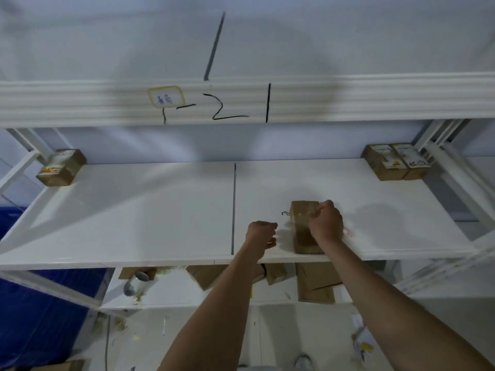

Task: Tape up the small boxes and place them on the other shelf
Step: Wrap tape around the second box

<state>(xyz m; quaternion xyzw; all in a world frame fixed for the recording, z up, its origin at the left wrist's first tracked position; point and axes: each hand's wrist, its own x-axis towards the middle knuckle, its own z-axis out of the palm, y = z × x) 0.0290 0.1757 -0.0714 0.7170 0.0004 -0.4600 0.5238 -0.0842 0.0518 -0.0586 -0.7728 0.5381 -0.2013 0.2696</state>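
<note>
- Two hands are up over the white middle shelf [134,210], and the view is smeared with motion blur, so the fine detail is soft.
- At the far left corner sits one taped box [61,167]; no hand is near it.
- Below, on the lower shelf [166,293], a tape roll [136,283] lies on its side at the left, with flat cardboard pieces [316,285] further right, partly hidden behind the shelf edge and the arms.
- Left of centre-right, the left hand [261,234] is curled into a loose fist just beside the box; whether it pinches a tape end or nothing, I cannot tell.
- The small box [304,226] lies near the front edge, right of the shelf seam, its long side running near to far.
- The right hand [325,222] sits on top of it, fingers curled at the far right edge; whether it grips tape or only presses the box down is unclear.
- My call: this is the taping step. Best to pin the box firmly, keep the strip taut and run it straight along the flap seam, then rub it flat.
- A small dark squiggle [285,213] lies left of the box; too small to identify.
- At the far right corner, two finished boxes [396,162] stand touching side by side.
</note>
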